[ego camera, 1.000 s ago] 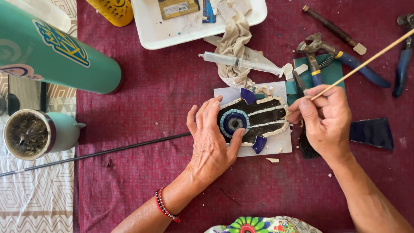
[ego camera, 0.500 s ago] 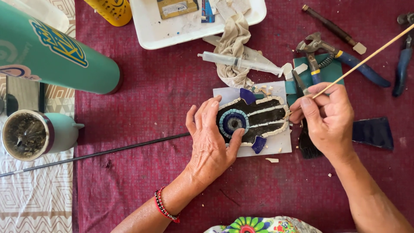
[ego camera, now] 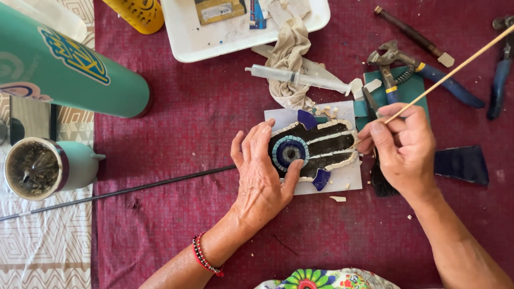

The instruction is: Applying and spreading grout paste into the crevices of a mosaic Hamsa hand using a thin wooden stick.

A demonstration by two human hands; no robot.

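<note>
While left hand [ego camera: 262, 179] lies flat pinning mosaic piece [ego camera: 316, 147], right hand [ego camera: 404, 150] fingers pinch thin stick [ego camera: 455, 72] at piece's 3 o'clock, stick running toward 2 o'clock.

We found open maroon cloth [ego camera: 332, 235] across the lower middle of the frame, between the two forearms. A thin black rod [ego camera: 134, 190] barred the left centre. A teal bottle [ego camera: 69, 67] and a mug [ego camera: 43, 168] crowded the left edge. At upper right, a syringe [ego camera: 300, 79], nippers [ego camera: 396, 64] and blue-handled pliers [ego camera: 500, 75] left narrow gaps.
</note>
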